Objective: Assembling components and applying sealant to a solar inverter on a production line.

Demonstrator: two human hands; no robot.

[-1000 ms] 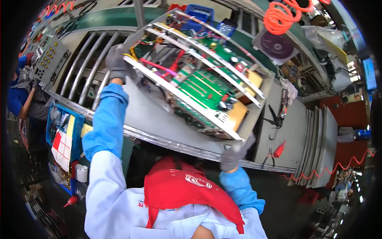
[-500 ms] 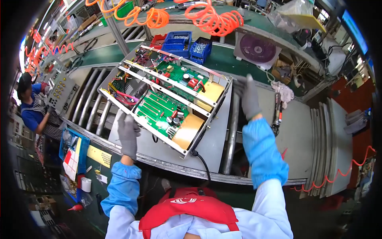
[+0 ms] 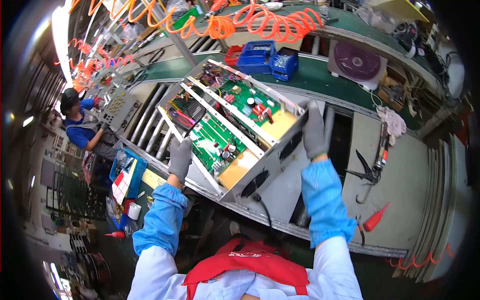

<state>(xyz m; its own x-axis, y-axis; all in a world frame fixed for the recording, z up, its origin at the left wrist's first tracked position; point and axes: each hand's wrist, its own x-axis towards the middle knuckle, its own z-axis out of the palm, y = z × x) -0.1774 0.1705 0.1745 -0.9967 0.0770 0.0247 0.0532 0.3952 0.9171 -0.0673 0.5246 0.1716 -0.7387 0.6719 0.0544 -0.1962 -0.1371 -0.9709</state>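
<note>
Chassis: the open grey metal chassis with green circuit boards inside [image 3: 235, 130] sits tilted on my bench, between my two hands; its vented side panel faces me, with a black cable hanging from the near corner
Left hand: my grey-gloved left hand [image 3: 180, 159] grips the near left edge of the chassis, fingers closed on the rim
Right hand: my grey-gloved right hand [image 3: 314, 131] clasps the far right corner, fingers wrapped over the top edge
Bench: the grey metal workbench with roller bars [image 3: 395, 200] lies under the chassis
Right of it: black pliers [image 3: 367, 172] and a red nozzle bottle [image 3: 375, 218] lie well apart from my right hand
Behind: blue plastic parts bins [image 3: 267, 57] stand on the green shelf; orange coiled air hoses [image 3: 280, 20] hang above them
Far left: another person in a blue shirt [image 3: 82, 125] stands at a grey button panel [image 3: 119, 106]
</note>
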